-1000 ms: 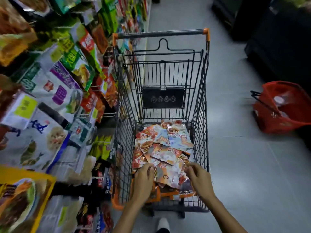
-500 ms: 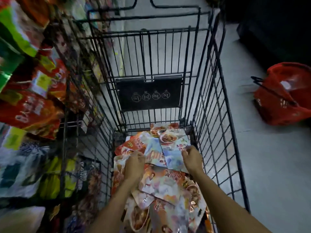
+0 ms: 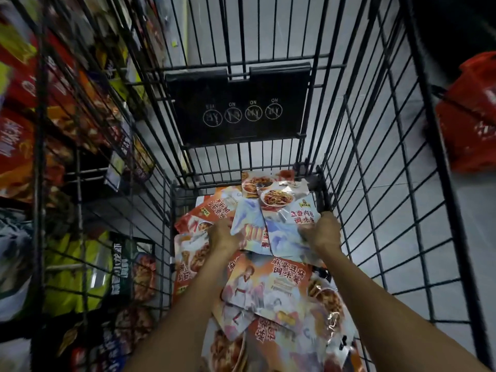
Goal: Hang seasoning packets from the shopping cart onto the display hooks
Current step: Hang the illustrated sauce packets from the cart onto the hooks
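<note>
**Both hands down in the cart, on the topmost packets**

The wire shopping cart (image 3: 375,183) fills nearly the whole view. Its black bars rise on every side of the fingers and wall them in. Left of the left fingers, beyond the bars, hang the bagged goods (image 3: 75,269) of the display, in red, yellow and green. They are so blurred that their print cannot be read, and the hooks cannot be made out among them. Grey floor (image 3: 467,251) lies to the right of the right fingers, outside the cart. A red basket (image 3: 472,122) stands on it, cut off by the frame's edge. Ahead of both hands and above them, a black placard (image 3: 241,108) with four crossed-out circle signs hangs on the cart's far wall.

The seasoning packets (image 3: 271,285) lie in a loose, overlapping pile on the cart's bottom, under the fingers and back toward the person. The forearms cover part of the pile, and the lower edge of the frame cuts off the nearest ones. They are glossy, orange-red and pale blue, printed with dishes, painted figures and red Chinese characters.

The noodle packet (image 3: 287,213), pale blue with a bowl of noodles, lies on top at the far end. The right hand (image 3: 323,233) pinches its near right corner with curled fingers. The left hand (image 3: 222,236) sits with its fingers bent against the left edge of a second blue packet (image 3: 245,220) just beside it. Blur hides whether those fingers grip it.
</note>
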{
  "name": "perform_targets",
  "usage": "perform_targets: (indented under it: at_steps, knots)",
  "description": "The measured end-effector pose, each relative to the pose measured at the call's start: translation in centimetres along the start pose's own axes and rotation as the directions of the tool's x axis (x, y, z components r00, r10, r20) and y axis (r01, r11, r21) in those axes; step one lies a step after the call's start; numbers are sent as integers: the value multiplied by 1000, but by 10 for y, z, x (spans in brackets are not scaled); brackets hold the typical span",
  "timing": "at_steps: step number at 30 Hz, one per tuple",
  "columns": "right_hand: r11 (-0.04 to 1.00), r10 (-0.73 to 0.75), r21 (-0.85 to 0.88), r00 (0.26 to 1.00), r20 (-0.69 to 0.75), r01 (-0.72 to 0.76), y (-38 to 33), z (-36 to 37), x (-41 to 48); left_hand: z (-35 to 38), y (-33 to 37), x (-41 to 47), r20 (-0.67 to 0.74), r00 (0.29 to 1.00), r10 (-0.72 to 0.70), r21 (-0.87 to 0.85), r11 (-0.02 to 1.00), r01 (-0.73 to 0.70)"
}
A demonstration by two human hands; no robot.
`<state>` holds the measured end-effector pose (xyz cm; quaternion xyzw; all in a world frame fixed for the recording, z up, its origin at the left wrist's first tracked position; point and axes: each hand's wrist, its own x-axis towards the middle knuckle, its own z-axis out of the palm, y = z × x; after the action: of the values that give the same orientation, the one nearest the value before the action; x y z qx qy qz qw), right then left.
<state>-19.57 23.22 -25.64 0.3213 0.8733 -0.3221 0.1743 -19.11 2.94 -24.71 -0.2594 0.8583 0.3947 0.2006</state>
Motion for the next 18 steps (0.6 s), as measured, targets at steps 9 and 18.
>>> perform_targets:
  at_steps: [9, 18]
  knots:
    - [980, 89, 169, 991, 99, -104, -6, -1, -20, -33, -41, -32, -161, 967, -198, -171, 970, 170]
    - [973, 96, 201, 991, 92, -113, 12, -30, -69, -40, -64, -81, -186, 889, -419, -215, 900, 380]
